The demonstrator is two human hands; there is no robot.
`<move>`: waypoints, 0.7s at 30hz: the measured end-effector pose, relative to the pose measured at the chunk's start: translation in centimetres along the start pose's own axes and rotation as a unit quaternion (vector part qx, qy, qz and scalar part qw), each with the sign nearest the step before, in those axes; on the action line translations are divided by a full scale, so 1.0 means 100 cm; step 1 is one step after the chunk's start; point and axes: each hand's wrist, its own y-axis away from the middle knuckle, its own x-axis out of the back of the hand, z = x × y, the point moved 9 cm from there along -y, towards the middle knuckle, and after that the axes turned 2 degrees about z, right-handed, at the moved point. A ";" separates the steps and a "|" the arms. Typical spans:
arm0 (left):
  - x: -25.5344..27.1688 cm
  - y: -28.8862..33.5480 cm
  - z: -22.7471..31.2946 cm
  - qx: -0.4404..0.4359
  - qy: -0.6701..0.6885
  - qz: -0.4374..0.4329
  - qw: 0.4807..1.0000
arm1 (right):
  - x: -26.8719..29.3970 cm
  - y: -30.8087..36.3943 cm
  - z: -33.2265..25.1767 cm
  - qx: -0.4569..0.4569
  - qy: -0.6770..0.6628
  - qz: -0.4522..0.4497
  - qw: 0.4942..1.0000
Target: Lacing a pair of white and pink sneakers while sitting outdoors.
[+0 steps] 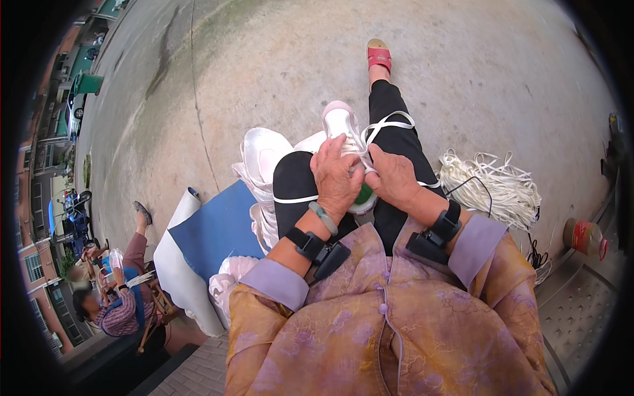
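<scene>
A white sneaker (pixel 339 122) with a pink toe rests between my thighs, its toe pointing away from me. A white shoelace (pixel 382 125) runs through its upper eyelets and loops out over my right thigh. My left hand (pixel 335 173) is closed over the sneaker's left side, fingers bent across the lacing. On the other side, my right hand (pixel 396 175) is closed at the shoe's opening, thumb and finger pinching the shoelace. The pinch itself is partly hidden. Green shows inside the shoe's heel, below my hands.
Several white shoes (pixel 261 155) are heaped by my left leg, beside a blue sheet (pixel 214 228). A pile of white laces (pixel 492 188) lies on the concrete at my right. Beyond it stands a plastic bottle (pixel 584 237). Another person (pixel 125 303) sits at the far left.
</scene>
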 end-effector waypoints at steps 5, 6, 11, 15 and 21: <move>-0.006 0.002 -0.003 0.022 0.007 -0.003 1.000 | -0.007 0.000 0.005 -0.010 0.006 -0.009 1.000; -0.006 0.002 -0.004 0.025 0.009 -0.001 1.000 | -0.006 0.000 0.004 -0.008 0.003 -0.003 1.000; -0.008 0.000 0.001 0.014 0.000 0.009 1.000 | -0.009 0.001 0.009 -0.009 -0.023 0.004 1.000; -0.007 -0.003 0.003 -0.004 0.001 0.007 1.000 | -0.004 0.004 0.007 0.001 -0.047 0.023 0.999; 0.015 -0.017 0.030 -0.054 -0.054 0.021 0.997 | 0.003 0.006 0.017 -0.015 -0.034 0.032 0.999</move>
